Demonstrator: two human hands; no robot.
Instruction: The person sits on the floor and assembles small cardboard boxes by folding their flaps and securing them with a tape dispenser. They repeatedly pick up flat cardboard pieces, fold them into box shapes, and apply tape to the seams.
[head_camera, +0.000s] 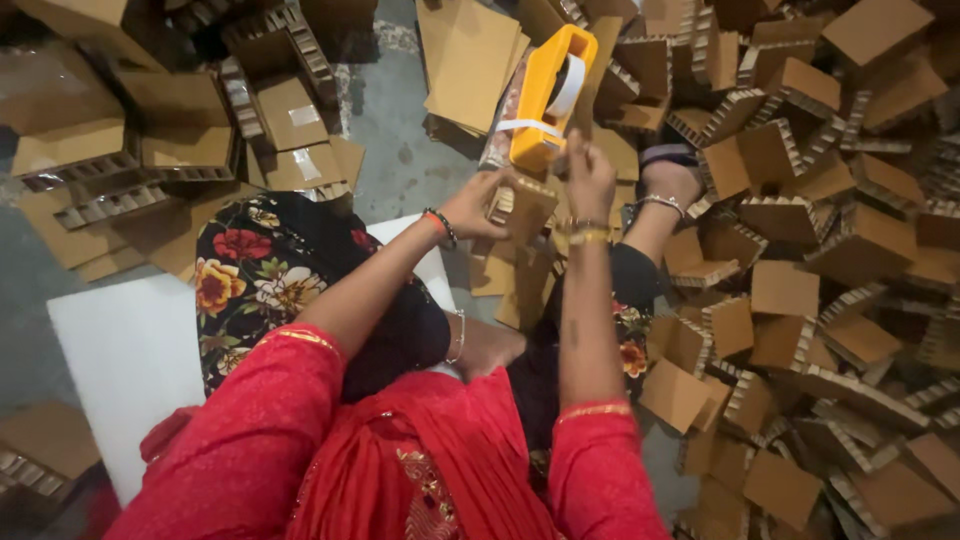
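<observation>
Hands meet over a small brown honeycomb-cardboard block (522, 208), raised above the person's lap: the left hand (478, 208) clasps its near side, while the right hand (590, 178) pinches closed on a strip of white tape running up to the orange plastic tape dispenser (548, 95), which stands tilted just beyond the block. A heap of similar cardboard pieces (800, 300) covers the grey floor (395, 150) to the right. Judging from this, the tape could crease or stick to the fingers if tension slackens, and the dispenser, balanced loosely, might tip over.
</observation>
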